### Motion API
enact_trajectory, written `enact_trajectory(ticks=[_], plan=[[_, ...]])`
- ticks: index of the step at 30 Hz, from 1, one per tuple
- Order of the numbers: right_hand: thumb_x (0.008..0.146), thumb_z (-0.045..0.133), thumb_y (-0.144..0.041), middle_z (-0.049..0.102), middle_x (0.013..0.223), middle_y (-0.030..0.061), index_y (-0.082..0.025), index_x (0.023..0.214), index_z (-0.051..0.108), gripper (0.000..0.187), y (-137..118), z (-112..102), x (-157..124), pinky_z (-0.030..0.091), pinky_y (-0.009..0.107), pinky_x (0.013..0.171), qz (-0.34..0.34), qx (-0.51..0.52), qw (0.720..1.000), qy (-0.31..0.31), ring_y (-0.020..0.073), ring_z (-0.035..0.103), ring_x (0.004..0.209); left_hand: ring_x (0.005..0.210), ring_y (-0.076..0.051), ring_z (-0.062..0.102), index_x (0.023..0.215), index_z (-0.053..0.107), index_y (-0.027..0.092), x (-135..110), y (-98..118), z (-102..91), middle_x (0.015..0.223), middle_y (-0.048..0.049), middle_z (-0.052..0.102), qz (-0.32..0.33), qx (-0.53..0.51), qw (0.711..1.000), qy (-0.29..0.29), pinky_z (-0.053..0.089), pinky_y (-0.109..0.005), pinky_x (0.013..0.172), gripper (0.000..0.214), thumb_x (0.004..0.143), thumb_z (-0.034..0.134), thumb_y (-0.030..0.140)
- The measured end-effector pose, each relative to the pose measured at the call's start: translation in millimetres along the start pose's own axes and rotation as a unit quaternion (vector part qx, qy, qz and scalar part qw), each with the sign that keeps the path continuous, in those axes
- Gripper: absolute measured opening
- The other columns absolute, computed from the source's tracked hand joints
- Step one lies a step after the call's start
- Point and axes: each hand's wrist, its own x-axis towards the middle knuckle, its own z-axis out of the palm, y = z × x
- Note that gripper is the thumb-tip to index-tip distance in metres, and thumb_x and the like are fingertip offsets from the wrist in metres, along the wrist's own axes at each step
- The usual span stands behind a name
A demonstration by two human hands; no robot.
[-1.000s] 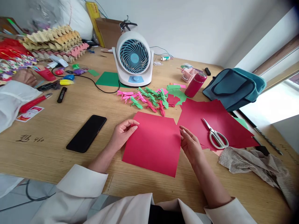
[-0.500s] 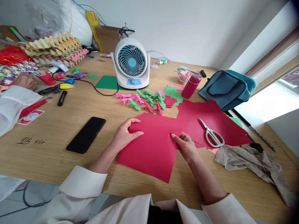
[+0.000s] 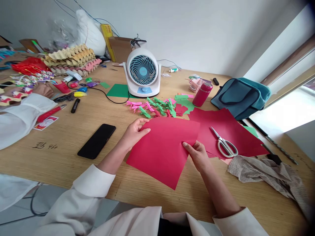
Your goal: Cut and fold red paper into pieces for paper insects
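Note:
A sheet of red paper (image 3: 163,144) is held up between my two hands above the front of the wooden table. My left hand (image 3: 135,131) grips its upper left edge, thumb on top and fingers behind. On the right edge my right hand (image 3: 197,154) pinches the sheet under its thumb. Just right of that hand lies a stack of red paper (image 3: 243,141), with white-handled scissors (image 3: 225,144) on top. Behind the held sheet are several pink, green and red folded paper strips (image 3: 157,106).
A black phone (image 3: 96,141) lies left of my hands. A fan (image 3: 142,73) stands at the back, a red bottle (image 3: 202,94) and blue bag (image 3: 242,96) at the right. A crumpled cloth (image 3: 261,170) lies front right. Another person's hand (image 3: 43,89) is at far left.
The red sheet has been lifted slightly, its top edge now bowed and covering part of the folded strips. Both hands keep their grip. The whole view has shifted a little.

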Motion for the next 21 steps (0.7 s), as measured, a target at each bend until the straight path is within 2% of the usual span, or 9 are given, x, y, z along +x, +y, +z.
enact_trajectory(ticks=[3, 8, 14, 15, 17, 19, 21], plan=[[0.076, 0.077, -0.045, 0.077, 0.095, 0.0032, -0.024, 0.094, 0.075, 0.028, 0, -2, 0, 0.056, 0.034, 0.079, -0.005, 0.006, 1.0, 0.001, 0.0233, 0.07, 0.086, 0.065, -0.015, 0.064, 0.121, 0.053, 0.021, -2, 7, -0.4, 0.083, -0.0015, 0.069, 0.005, -0.017, 1.0, -0.006, 0.051, -0.025, 0.058, 0.054, 0.073, 0.073, 0.037], [0.08, 0.073, -0.046, 0.077, 0.092, 0.0036, -0.023, 0.092, 0.074, 0.026, -1, -5, 0, 0.056, 0.033, 0.075, -0.014, 0.009, 1.0, 0.004, 0.0216, 0.07, 0.081, 0.069, -0.013, 0.063, 0.126, 0.052, 0.019, -1, 11, -0.7, 0.081, -0.001, 0.067, 0.052, 0.015, 0.998, 0.005, 0.049, -0.023, 0.062, 0.053, 0.078, 0.069, 0.035], [0.074, 0.078, -0.047, 0.076, 0.092, 0.0024, -0.024, 0.095, 0.074, 0.031, -19, -15, 3, 0.056, 0.034, 0.077, -0.049, -0.051, 0.997, 0.014, 0.0228, 0.069, 0.086, 0.092, -0.02, 0.068, 0.132, 0.047, 0.022, 1, 19, 3.1, 0.104, -0.0065, 0.07, 0.107, 0.02, 0.994, -0.013, 0.054, -0.031, 0.08, 0.058, 0.079, 0.068, 0.029], [0.073, 0.079, -0.045, 0.076, 0.09, 0.0017, -0.024, 0.095, 0.075, 0.03, -23, -18, 3, 0.056, 0.034, 0.075, -0.055, -0.051, 0.997, 0.014, 0.0218, 0.069, 0.084, 0.097, -0.022, 0.068, 0.133, 0.046, 0.023, 2, 22, 4.4, 0.111, -0.0075, 0.069, 0.116, 0.019, 0.993, -0.019, 0.054, -0.034, 0.084, 0.058, 0.079, 0.067, 0.029], [0.075, 0.078, -0.043, 0.073, 0.073, -0.0006, -0.024, 0.091, 0.074, 0.025, -30, -23, 4, 0.054, 0.03, 0.063, -0.068, -0.061, 0.996, 0.011, 0.017, 0.066, 0.065, 0.106, -0.024, 0.066, 0.134, 0.045, 0.023, 1, 29, 7.1, 0.12, -0.009, 0.066, 0.139, 0.028, 0.989, -0.027, 0.053, -0.037, 0.09, 0.059, 0.079, 0.066, 0.027], [0.08, 0.074, -0.043, 0.06, 0.051, -0.0049, -0.023, 0.086, 0.072, 0.021, -37, -27, 4, 0.045, 0.026, 0.047, -0.091, -0.086, 0.992, 0.012, 0.0111, 0.051, 0.043, 0.113, -0.024, 0.063, 0.136, 0.044, 0.023, 0, 38, 10.1, 0.126, -0.0097, 0.064, 0.166, 0.054, 0.984, -0.031, 0.051, -0.038, 0.096, 0.061, 0.079, 0.065, 0.025], [0.085, 0.069, -0.041, 0.052, 0.043, -0.0071, -0.022, 0.086, 0.069, 0.019, -46, -29, 1, 0.039, 0.025, 0.042, -0.121, -0.103, 0.987, 0.021, 0.0093, 0.043, 0.035, 0.118, -0.025, 0.06, 0.14, 0.042, 0.023, -3, 49, 13.2, 0.129, -0.0096, 0.062, 0.193, 0.088, 0.977, -0.027, 0.049, -0.039, 0.1, 0.064, 0.08, 0.065, 0.024]])
